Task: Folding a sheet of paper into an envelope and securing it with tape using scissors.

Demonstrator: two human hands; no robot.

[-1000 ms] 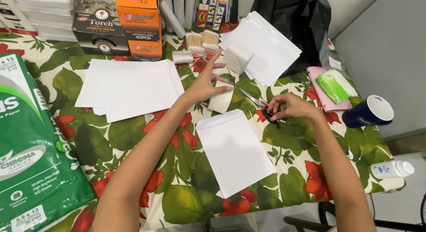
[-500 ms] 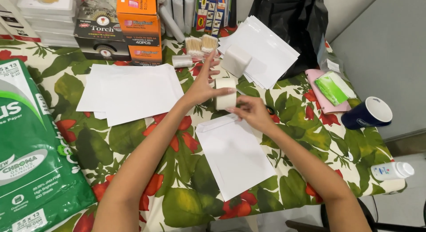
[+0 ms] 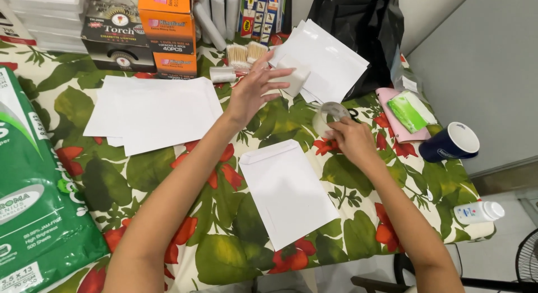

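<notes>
My right hand (image 3: pixel 352 140) grips a roll of clear tape (image 3: pixel 329 114) from below, low over the flowered tablecloth (image 3: pixel 168 175) and right of the middle. My left hand (image 3: pixel 253 92) is open with its fingers spread. Its fingertips reach a small white block (image 3: pixel 296 75) that lies against a fanned stack of white envelopes (image 3: pixel 333 60). A single white envelope (image 3: pixel 287 193) lies flat in front of me, between my forearms. The black handle of a pair of scissors (image 3: pixel 353 112) shows just behind the tape roll.
White sheets (image 3: pixel 151 111) lie at the left, beside a green ream of paper (image 3: pixel 28 181). Orange boxes (image 3: pixel 166 29), cotton swabs (image 3: pixel 246 52) and a black bag (image 3: pixel 358 24) line the back. A blue cup (image 3: pixel 451 142), a green packet (image 3: pixel 408 111) and a white bottle (image 3: pixel 479 213) sit at the right edge.
The tape roll went from my left hand to my right and moved right. My left hand let go and reached back toward the white block. My right hand left the scissors.
</notes>
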